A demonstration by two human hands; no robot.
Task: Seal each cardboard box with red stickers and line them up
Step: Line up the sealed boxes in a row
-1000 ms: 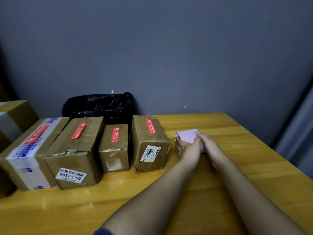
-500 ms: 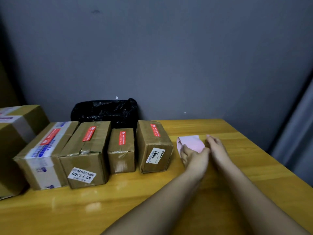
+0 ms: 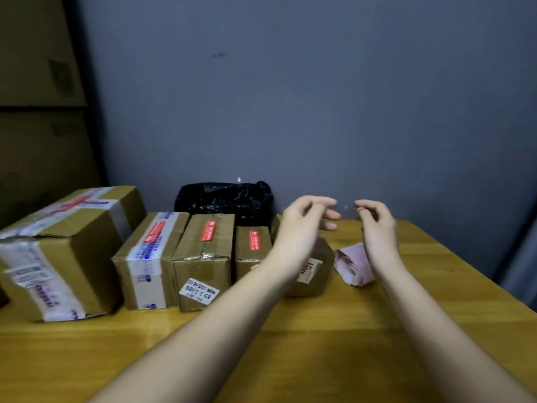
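the left hand (image 3: 305,225) is raised above the table (image 3: 319,344), fingers loosely spread and slightly curled, gripping nothing visible. the right hand (image 3: 376,222) hangs level with it, a small gap between them, its fingers curled inward with thumb and forefinger close together; whether they pinch anything cannot be told.

from the left, a big box (image 3: 58,251) crossed with printed tape sits nearest the edge. beside it four smaller boxes stand in a row, sides touching: a taped box (image 3: 148,263), a labelled box (image 3: 203,257), a small box (image 3: 252,248) and an end box (image 3: 313,271) partly hidden by the left forearm. the first three show a red sticker (image 3: 208,230) on top. a pink roll (image 3: 353,266) lies on the table just right of the row, below the right wrist.

behind the row a black bag (image 3: 223,199) rests against a grey wall (image 3: 290,97). stacked cartons (image 3: 37,112) fill the dim left corner.
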